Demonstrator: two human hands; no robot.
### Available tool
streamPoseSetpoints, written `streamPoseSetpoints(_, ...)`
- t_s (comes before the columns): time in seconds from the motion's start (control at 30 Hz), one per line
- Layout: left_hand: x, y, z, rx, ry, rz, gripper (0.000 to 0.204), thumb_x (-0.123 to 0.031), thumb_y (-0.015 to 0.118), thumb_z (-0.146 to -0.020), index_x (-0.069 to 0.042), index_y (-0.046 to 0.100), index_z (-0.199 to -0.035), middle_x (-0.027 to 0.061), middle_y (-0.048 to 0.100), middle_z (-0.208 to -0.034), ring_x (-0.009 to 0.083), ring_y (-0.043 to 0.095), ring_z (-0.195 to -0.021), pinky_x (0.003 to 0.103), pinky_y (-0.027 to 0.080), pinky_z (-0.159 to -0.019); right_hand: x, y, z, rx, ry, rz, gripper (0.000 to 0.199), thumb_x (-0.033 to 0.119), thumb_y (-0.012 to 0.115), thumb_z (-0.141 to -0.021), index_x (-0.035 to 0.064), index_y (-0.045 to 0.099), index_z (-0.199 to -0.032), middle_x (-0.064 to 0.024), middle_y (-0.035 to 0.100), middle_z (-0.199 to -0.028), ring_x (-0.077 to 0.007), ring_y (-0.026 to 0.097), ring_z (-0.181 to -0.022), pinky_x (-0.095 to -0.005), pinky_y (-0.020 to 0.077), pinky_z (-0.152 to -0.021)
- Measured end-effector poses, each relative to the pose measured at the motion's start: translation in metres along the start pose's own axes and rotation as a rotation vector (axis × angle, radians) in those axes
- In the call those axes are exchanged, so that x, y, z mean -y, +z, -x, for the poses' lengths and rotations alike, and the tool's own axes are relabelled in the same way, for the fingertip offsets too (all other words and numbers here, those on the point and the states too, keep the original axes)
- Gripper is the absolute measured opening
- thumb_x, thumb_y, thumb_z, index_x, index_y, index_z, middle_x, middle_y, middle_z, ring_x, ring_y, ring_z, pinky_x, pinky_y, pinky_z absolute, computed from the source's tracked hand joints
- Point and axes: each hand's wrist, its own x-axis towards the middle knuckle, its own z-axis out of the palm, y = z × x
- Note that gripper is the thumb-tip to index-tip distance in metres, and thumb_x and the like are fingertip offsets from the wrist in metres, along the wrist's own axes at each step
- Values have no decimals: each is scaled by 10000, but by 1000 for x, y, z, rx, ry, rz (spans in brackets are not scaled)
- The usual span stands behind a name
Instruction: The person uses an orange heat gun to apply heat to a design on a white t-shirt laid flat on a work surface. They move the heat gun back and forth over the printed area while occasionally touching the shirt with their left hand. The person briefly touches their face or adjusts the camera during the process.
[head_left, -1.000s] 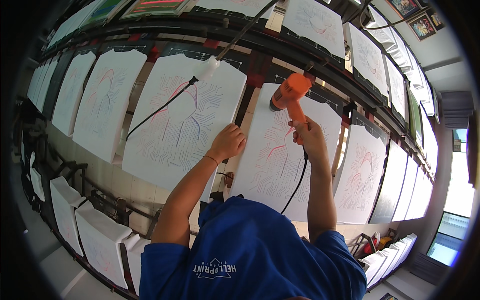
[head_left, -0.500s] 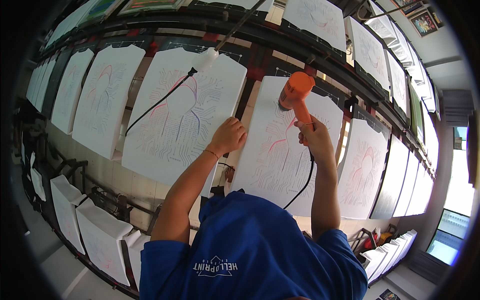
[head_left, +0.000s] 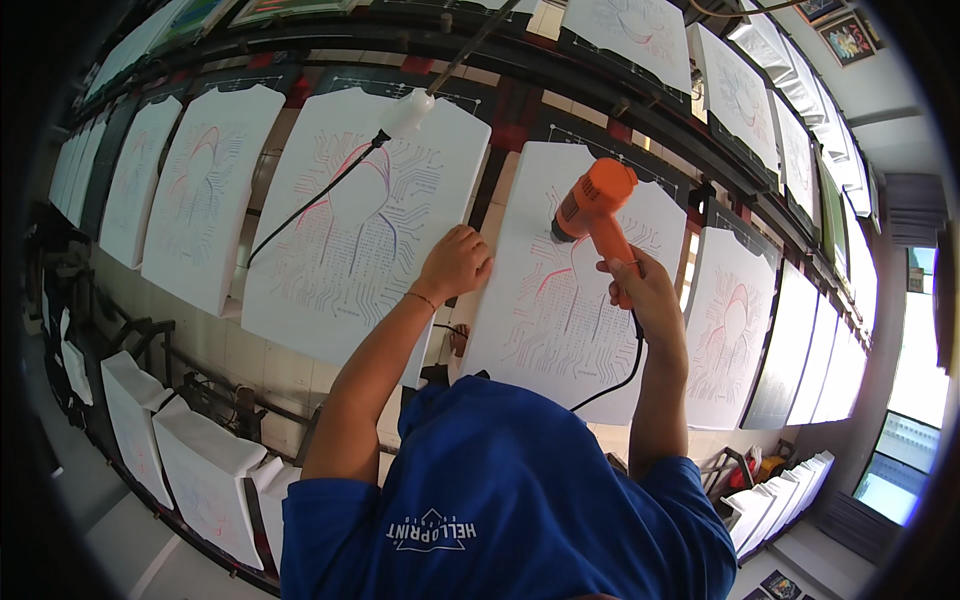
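My right hand grips the handle of an orange hair dryer with a black cord. The dryer's dark nozzle points down and left, above a white printed T-shirt stretched on a flat board. This shirt carries a red and blue line print. At the near right edge of the neighbouring white printed T-shirt rests my left hand. Its fingers are curled in; whether they hold anything is hidden.
A white socket connector on a hanging cable, with a black cord plugged in, dangles over the left shirt. More printed shirts on boards, like the one at right, line the rows. A dark metal rail runs behind them.
The hair dryer and my right hand have shifted slightly down and to the right, and the nozzle has tilted. My left hand has barely moved.
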Motion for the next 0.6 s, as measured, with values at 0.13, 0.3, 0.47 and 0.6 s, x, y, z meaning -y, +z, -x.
streamPoseSetpoints(0.13,1,1,0,9,-12,9,172,-185,643,-831,-21,659,-782,91,635,-870,255,576,-953,386,465,-970,0,2,11,-22,63,77,433,175,598,-928,-55,555,-1293,-61,638,-871,-74,549,-651,-236,476,-595)
streamPoseSetpoints(0.3,-2,-3,0,-6,-38,67,144,-152,638,-830,-16,636,-785,98,635,-891,267,581,-945,393,478,-947,-1,10,12,18,22,-28,394,184,602,-929,-45,585,-1249,-39,614,-802,-78,548,-647,-232,465,-601)
streamPoseSetpoints(0.47,-12,-8,9,-149,-114,56,166,-121,635,-828,4,616,-937,125,634,-1028,305,583,-1031,415,480,-953,1,21,10,80,41,-4,380,195,623,-926,-45,595,-1220,-30,604,-782,-78,544,-649,-231,459,-607)
streamPoseSetpoints(0.6,-31,-5,35,-178,-183,53,262,-134,621,-852,14,609,-1068,162,621,-1167,361,558,-1161,443,454,-1003,-6,20,13,159,54,71,459,199,595,-956,-47,530,-1338,-94,685,-999,-78,541,-659,-241,481,-601)
